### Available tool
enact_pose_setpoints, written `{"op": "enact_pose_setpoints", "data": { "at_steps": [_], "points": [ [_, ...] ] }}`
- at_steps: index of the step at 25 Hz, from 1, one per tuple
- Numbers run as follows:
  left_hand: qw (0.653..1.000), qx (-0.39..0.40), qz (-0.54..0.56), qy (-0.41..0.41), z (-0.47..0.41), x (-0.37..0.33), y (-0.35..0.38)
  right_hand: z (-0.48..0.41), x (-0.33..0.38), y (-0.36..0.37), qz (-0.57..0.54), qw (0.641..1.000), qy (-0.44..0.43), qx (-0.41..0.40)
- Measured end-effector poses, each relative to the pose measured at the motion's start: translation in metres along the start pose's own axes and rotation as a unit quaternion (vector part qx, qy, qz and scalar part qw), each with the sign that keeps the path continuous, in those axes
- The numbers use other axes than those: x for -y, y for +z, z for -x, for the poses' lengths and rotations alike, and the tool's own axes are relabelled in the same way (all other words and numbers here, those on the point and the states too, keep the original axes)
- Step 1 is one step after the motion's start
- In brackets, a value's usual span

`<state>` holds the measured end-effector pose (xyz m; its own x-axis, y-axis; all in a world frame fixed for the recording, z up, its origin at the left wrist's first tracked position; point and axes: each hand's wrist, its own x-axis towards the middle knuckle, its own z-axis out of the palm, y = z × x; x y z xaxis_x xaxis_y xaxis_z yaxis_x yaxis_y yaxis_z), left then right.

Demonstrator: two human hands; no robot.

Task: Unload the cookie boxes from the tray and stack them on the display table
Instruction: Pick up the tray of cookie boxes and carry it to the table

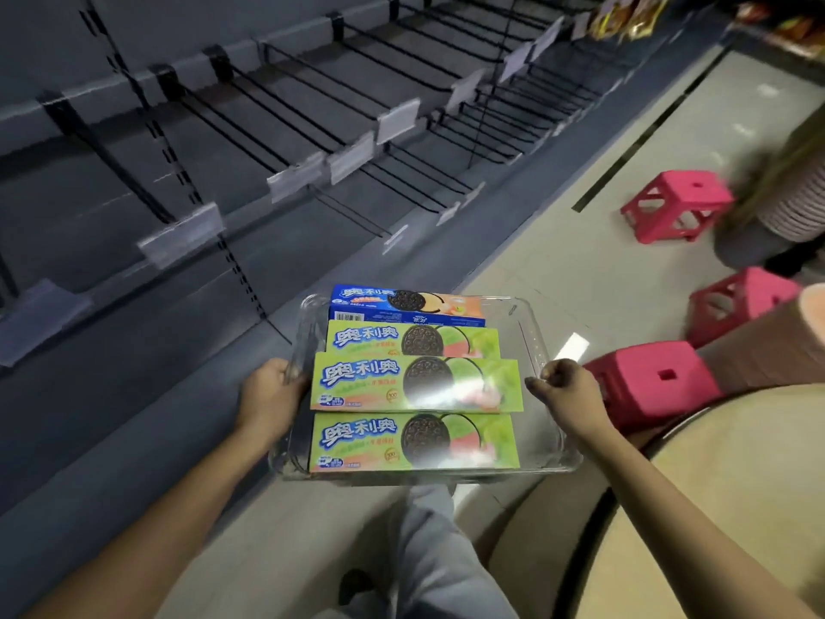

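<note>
- Dark wire shelving [312,127] runs along the left side and away into the distance, with pale price tags [181,236] clipped to its front edges.
- A light tiled floor [558,243] forms the aisle beside the shelving.
- A round beige table [736,484] fills the lower right corner, just right of the person's right forearm.
- A clear plastic tray [535,332] is held in the air over the aisle, between the shelving and the table.
- Three pink stools [652,382] stand on the floor to the right, the nearest just beyond the table edge.
- Four cookie boxes lie flat in the tray: three green boxes [415,442] in a row from the near side, partly overlapping, and a blue box [406,303] at the far end.
- The left hand [272,390] grips the tray's left rim, fingers curled over its edge.
- The right hand [567,390] grips the right rim, fingers closed tightly around it.
</note>
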<state>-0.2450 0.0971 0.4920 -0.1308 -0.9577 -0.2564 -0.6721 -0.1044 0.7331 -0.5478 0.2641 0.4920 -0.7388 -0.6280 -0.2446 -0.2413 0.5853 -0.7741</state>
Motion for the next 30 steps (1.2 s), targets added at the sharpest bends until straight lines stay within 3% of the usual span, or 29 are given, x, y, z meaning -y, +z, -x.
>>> {"op": "enact_pose_setpoints", "data": {
  "at_steps": [8,18,23,26,30],
  "points": [
    [0.987,0.087,-0.058,0.121,-0.068,-0.148,0.121,-0.062,-0.044,-0.103,-0.032,0.988,0.062,-0.139],
    [0.945,0.217,-0.066,0.236,-0.118,-0.332,0.279,-0.131,-0.09,-0.221,-0.089,0.934,0.178,-0.297],
    [0.889,0.297,-0.104,0.333,-0.136,-0.411,0.378,-0.146,-0.102,-0.257,-0.099,0.883,0.248,-0.385],
    [0.833,0.37,-0.121,0.393,-0.137,-0.463,0.436,-0.147,-0.113,-0.265,-0.133,0.818,0.311,-0.466],
    [0.728,0.442,-0.164,0.498,-0.114,-0.523,0.504,-0.135,-0.112,-0.262,-0.137,0.72,0.386,-0.56]
  ]
}}
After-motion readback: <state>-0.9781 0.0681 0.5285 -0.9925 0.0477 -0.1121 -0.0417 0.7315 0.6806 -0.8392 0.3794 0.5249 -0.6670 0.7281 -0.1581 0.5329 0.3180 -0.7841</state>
